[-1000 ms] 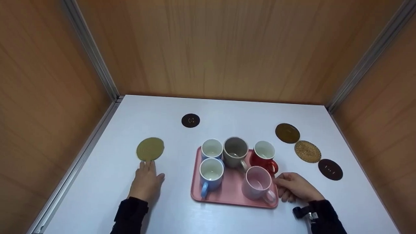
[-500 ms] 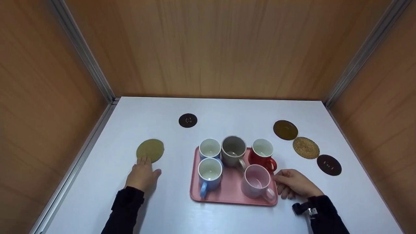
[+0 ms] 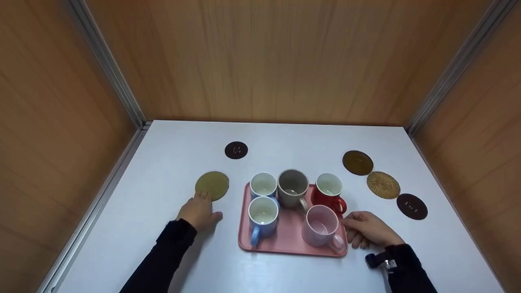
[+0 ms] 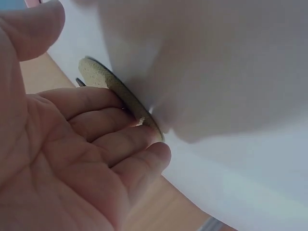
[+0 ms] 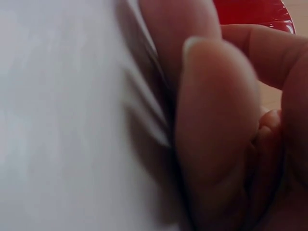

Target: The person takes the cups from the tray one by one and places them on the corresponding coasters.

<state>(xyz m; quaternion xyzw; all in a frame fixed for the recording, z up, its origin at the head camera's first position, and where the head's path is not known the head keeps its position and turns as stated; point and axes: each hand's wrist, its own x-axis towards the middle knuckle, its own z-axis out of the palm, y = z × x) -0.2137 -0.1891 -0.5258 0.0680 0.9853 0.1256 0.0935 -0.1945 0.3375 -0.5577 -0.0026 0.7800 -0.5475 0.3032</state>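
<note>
With its fingers extended, my left hand [image 3: 198,212] rests its fingertips on the near edge of a round olive-green coaster [image 3: 212,183], left of the tray. The left wrist view shows those fingers against the face of the same coaster [image 4: 94,72]. My right hand [image 3: 371,230] has curled fingers and grips the right rim of a pink tray [image 3: 291,234] between thumb and fingertip. On the tray stand a red mug [image 3: 325,199], a pink mug [image 3: 319,236], a grey mug [image 3: 290,199] and two blue mugs, the front one [image 3: 264,230] partly covering the rear one [image 3: 260,193].
A small dark coaster [image 3: 236,150] lies toward the back. At the right, a brown coaster [image 3: 357,162], a patterned tan coaster [image 3: 383,185] and a dark coaster [image 3: 412,206] form a diagonal row. Wooden panels [image 3: 260,61] enclose the white table [image 3: 285,142].
My left hand first moved its fingers onto the olive-green coaster, then slid it to the right, closer to the tray. The right hand, tray and mugs stay in place.
</note>
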